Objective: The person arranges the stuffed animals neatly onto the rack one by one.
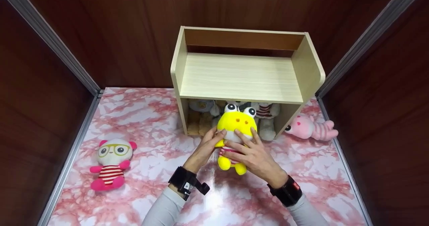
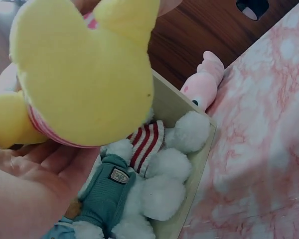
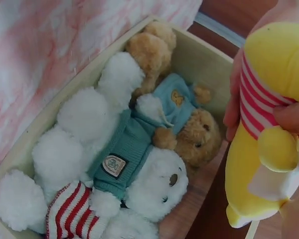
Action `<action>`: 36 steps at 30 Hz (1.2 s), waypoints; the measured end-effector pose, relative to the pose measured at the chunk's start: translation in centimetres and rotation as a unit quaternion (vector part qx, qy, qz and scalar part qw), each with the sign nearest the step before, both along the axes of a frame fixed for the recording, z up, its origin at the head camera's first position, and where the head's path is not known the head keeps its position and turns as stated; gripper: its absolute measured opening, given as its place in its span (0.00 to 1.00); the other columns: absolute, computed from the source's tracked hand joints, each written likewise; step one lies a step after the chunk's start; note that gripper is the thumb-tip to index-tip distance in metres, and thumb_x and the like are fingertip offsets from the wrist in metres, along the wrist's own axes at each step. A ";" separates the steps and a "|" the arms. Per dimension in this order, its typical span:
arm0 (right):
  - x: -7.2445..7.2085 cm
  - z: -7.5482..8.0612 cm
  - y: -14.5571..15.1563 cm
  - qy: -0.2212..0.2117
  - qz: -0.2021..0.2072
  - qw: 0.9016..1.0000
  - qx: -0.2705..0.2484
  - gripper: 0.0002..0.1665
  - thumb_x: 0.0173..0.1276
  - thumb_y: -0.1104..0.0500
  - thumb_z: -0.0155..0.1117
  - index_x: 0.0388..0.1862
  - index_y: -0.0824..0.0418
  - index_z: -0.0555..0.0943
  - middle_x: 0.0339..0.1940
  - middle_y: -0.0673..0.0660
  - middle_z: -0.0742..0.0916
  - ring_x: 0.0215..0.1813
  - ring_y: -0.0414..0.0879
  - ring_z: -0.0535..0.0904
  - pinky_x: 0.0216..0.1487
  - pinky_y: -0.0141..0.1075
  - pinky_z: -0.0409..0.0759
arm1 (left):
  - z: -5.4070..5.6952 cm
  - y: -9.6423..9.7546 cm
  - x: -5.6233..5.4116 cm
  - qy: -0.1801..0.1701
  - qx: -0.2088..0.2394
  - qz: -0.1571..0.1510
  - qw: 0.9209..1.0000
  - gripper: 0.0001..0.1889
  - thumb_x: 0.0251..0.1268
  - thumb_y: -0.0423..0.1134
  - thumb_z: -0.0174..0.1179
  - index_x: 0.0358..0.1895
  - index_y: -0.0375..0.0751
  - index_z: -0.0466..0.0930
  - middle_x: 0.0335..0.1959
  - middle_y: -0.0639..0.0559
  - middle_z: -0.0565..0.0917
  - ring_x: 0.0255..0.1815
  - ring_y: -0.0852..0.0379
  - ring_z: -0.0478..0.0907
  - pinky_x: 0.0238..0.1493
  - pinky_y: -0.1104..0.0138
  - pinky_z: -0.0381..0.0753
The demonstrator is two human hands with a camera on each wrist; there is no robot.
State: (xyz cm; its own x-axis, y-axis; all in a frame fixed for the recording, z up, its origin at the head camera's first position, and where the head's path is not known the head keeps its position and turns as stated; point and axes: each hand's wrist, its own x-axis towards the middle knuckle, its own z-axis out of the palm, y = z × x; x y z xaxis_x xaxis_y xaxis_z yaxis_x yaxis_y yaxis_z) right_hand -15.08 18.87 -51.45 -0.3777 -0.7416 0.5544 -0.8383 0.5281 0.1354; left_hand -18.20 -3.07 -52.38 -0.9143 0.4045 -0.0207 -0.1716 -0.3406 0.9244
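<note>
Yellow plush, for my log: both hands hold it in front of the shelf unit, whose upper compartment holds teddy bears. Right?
Not quite: the head view shows the teddy bears in the lower compartment. The left hand and right hand hold the yellow plush before the shelf unit.

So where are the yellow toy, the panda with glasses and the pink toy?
Yellow toy (image 1: 232,125), head view: on its head.
Panda (image 1: 111,171), head view: on its striped shirt.
Pink toy (image 1: 317,131), head view: on its striped body.
</note>
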 end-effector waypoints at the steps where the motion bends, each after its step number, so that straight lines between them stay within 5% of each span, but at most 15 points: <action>1: 0.1 0.1 0.0 -0.004 -0.001 1.000 0.008 0.24 0.82 0.44 0.50 0.73 0.39 0.78 0.75 0.47 0.77 0.80 0.60 0.64 0.75 0.71 0.53 | 0.0 0.0 0.0 -0.003 -0.005 0.010 1.000 0.32 0.79 0.47 0.55 0.75 0.31 0.62 0.55 0.42 0.82 0.54 0.52 0.81 0.59 0.62 0.79; 5: 0.3 0.2 0.5 -0.014 0.007 0.999 -0.032 0.23 0.86 0.53 0.44 0.72 0.46 0.79 0.76 0.53 0.76 0.78 0.62 0.65 0.77 0.66 0.55 | -0.2 0.0 0.0 0.005 -0.019 0.047 0.999 0.28 0.80 0.44 0.54 0.74 0.32 0.64 0.48 0.45 0.83 0.49 0.54 0.81 0.54 0.64 0.80; 7: 0.1 0.3 0.7 -0.021 0.008 0.994 -0.103 0.22 0.82 0.60 0.47 0.67 0.55 0.82 0.72 0.59 0.79 0.74 0.64 0.71 0.77 0.62 0.60 | -0.2 -0.1 0.1 0.015 -0.021 0.060 0.998 0.26 0.81 0.43 0.53 0.74 0.33 0.65 0.47 0.46 0.83 0.48 0.55 0.81 0.52 0.65 0.80; 9: -0.1 0.3 0.9 -0.023 -0.012 0.979 -0.201 0.19 0.77 0.64 0.53 0.61 0.64 0.83 0.64 0.64 0.83 0.66 0.65 0.77 0.73 0.54 0.70 | -0.2 -0.2 0.1 0.028 -0.019 0.068 0.997 0.25 0.82 0.42 0.53 0.74 0.33 0.64 0.46 0.46 0.83 0.48 0.55 0.81 0.52 0.65 0.79; 12: -0.3 0.5 0.9 -0.065 -0.074 0.943 -0.319 0.20 0.76 0.62 0.65 0.62 0.69 0.81 0.52 0.65 0.85 0.55 0.60 0.81 0.64 0.38 0.77 | -0.2 -0.3 0.2 0.047 -0.017 0.068 0.996 0.26 0.82 0.42 0.52 0.74 0.33 0.63 0.47 0.46 0.82 0.49 0.55 0.80 0.53 0.65 0.78; 16: -0.1 1.0 0.7 -0.196 -0.148 0.888 -0.388 0.31 0.69 0.61 0.73 0.69 0.67 0.76 0.49 0.62 0.83 0.51 0.55 0.81 0.57 0.26 0.77 | -0.2 -0.1 0.2 0.070 -0.012 0.068 0.995 0.29 0.82 0.42 0.53 0.77 0.33 0.61 0.53 0.43 0.81 0.54 0.53 0.78 0.57 0.64 0.77; 20: -0.1 1.4 0.3 -0.321 -0.151 0.834 -0.423 0.34 0.68 0.64 0.74 0.70 0.69 0.74 0.56 0.64 0.84 0.54 0.55 0.84 0.59 0.38 0.83 | -0.2 0.1 0.4 0.079 -0.014 0.079 0.994 0.32 0.81 0.44 0.55 0.79 0.34 0.60 0.61 0.40 0.78 0.59 0.50 0.75 0.59 0.62 0.77; 25: -0.5 1.7 -0.4 -0.387 -0.139 0.783 -0.467 0.32 0.69 0.64 0.73 0.69 0.71 0.75 0.56 0.66 0.86 0.56 0.56 0.85 0.61 0.47 0.82 | 0.0 0.4 0.5 0.095 -0.016 0.083 0.992 0.32 0.80 0.46 0.56 0.79 0.34 0.60 0.65 0.39 0.74 0.62 0.49 0.72 0.63 0.61 0.74; 30: -0.7 2.0 -0.8 -0.418 -0.118 0.754 -0.494 0.29 0.71 0.68 0.69 0.69 0.74 0.73 0.59 0.69 0.84 0.59 0.53 0.83 0.62 0.36 0.80 | 0.2 0.6 0.5 0.109 -0.025 0.090 0.990 0.35 0.77 0.50 0.59 0.76 0.32 0.64 0.60 0.41 0.77 0.58 0.51 0.74 0.62 0.62 0.74; 36: -0.8 3.2 -0.4 -0.397 -0.092 0.749 -0.522 0.25 0.71 0.72 0.65 0.65 0.77 0.73 0.57 0.71 0.84 0.56 0.46 0.83 0.61 0.34 0.80 | 0.4 0.6 0.6 0.143 0.018 0.064 0.988 0.37 0.76 0.44 0.62 0.78 0.29 0.59 0.70 0.36 0.73 0.68 0.48 0.72 0.71 0.58 0.70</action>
